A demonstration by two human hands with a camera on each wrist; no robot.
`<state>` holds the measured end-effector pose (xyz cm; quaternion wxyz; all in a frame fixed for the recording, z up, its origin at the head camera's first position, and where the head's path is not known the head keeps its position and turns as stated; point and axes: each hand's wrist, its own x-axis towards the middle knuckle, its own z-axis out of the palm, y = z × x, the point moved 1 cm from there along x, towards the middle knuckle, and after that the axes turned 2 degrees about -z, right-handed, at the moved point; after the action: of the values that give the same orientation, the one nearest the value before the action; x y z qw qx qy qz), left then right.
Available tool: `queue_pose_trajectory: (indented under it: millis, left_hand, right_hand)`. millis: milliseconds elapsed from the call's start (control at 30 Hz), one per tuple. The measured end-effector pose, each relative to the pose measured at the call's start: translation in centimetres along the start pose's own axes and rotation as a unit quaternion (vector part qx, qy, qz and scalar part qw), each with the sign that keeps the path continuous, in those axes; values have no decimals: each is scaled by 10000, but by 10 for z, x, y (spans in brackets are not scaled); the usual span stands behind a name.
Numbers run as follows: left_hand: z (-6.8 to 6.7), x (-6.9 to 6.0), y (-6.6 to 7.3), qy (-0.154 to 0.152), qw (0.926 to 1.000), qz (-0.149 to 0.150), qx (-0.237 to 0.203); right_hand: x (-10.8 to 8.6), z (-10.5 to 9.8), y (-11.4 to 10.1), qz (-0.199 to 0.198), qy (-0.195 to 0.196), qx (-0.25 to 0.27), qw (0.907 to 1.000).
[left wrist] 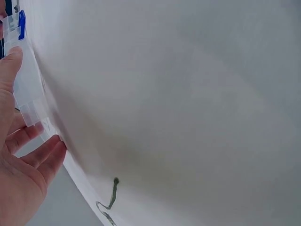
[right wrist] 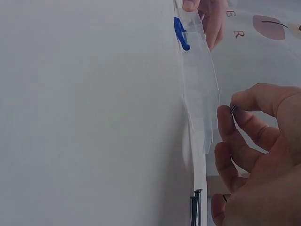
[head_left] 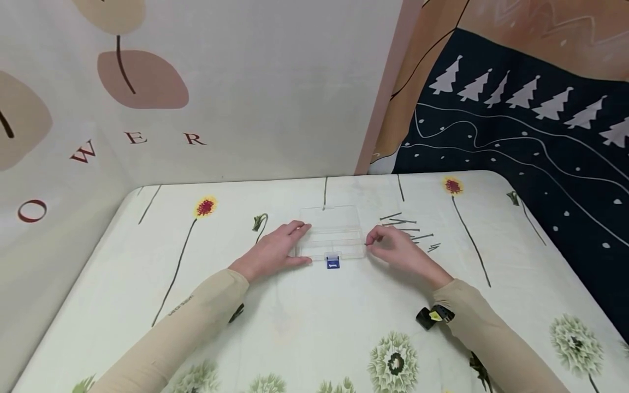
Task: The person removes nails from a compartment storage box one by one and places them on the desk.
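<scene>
A clear plastic compartment box (head_left: 321, 236) with a blue latch (head_left: 333, 263) lies on the cloth in the head view. My left hand (head_left: 275, 248) holds its left end, the thumb at the front and the fingers farther back. Beside the box's right end, my right hand (head_left: 395, 248) pinches a small nail (right wrist: 233, 109) between thumb and fingertips. Most of that nail is hidden by the fingers. Several loose nails (head_left: 403, 221) lie just beyond the right hand, the longer ones apart from a few short nails (head_left: 434, 248).
A white cloth (head_left: 290, 327) printed with flowers covers the table. Behind it hangs a pale printed curtain (head_left: 275, 109), with a dark tree-patterned cloth (head_left: 491, 125) at the right. A black device (head_left: 426, 317) is strapped at the right wrist.
</scene>
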<state>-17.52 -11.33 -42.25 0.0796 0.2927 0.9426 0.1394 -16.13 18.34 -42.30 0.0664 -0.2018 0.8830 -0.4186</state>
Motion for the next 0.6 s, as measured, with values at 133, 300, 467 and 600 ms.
queue_pose_trajectory:
  millis: [133,300,467,600]
  left_hand:
    - [0,1,-1,1,10000,45,18]
    - [0,2,-1,-8,10000,56,28]
    - [-1,1,-1,-3,10000,46,6]
    - [-1,1,-1,5,10000,34,-8]
  right_hand:
    - [-4,-5,4,12,-87,64,9999]
    - [-9,-11,9,-27,-121,274,9995]
    - [-12,-17,16,-42,-139,443,9989]
    - [-15,-22,19,-28,-143,494,9987]
